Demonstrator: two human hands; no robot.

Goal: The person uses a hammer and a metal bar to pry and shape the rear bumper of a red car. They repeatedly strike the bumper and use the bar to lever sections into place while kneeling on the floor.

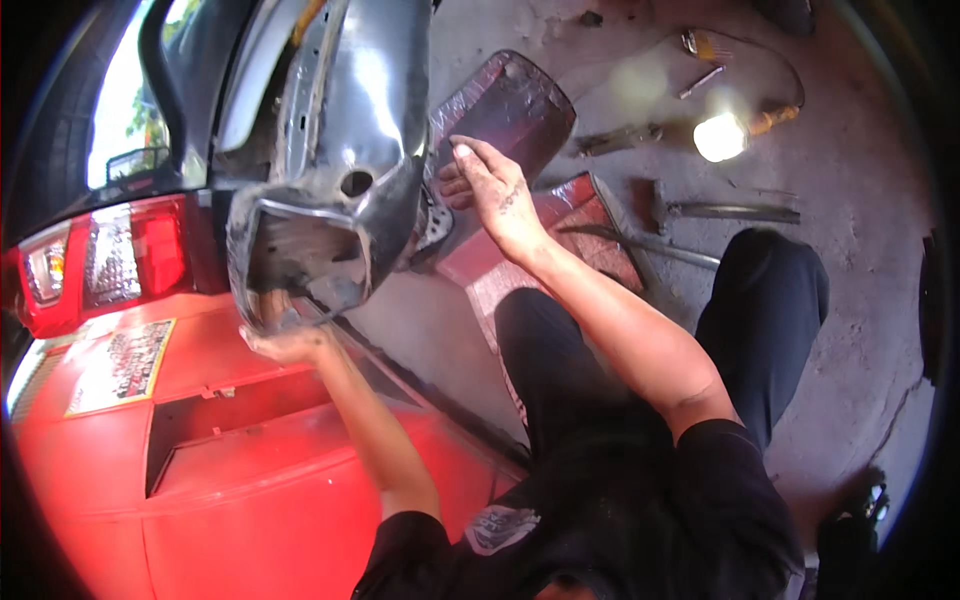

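Observation:
A dark metal car body panel (pixel 385 100) with a lamp-shaped opening at its near end stands beside the vehicle. At the lower rim of that opening is my left hand (pixel 288 338), its thumb side outside the rim and its fingers partly hidden inside the opening; it seems closed round the edge. To the right of the panel, my right hand (pixel 492 190) is raised with thumb and forefinger pressed together and the other fingers curled. Whether anything small is pinched there I cannot make out. Beneath it lies a dark red cut panel piece (pixel 530 105).
A red tail light (pixel 110 255) and red bodywork (pixel 300 490) are at the left. On the floor to the right lie a hammer (pixel 730 213), a long metal bar (pixel 670 250) close to my knees, a lit work lamp (pixel 722 137) with a cable, and another red panel piece (pixel 600 235).

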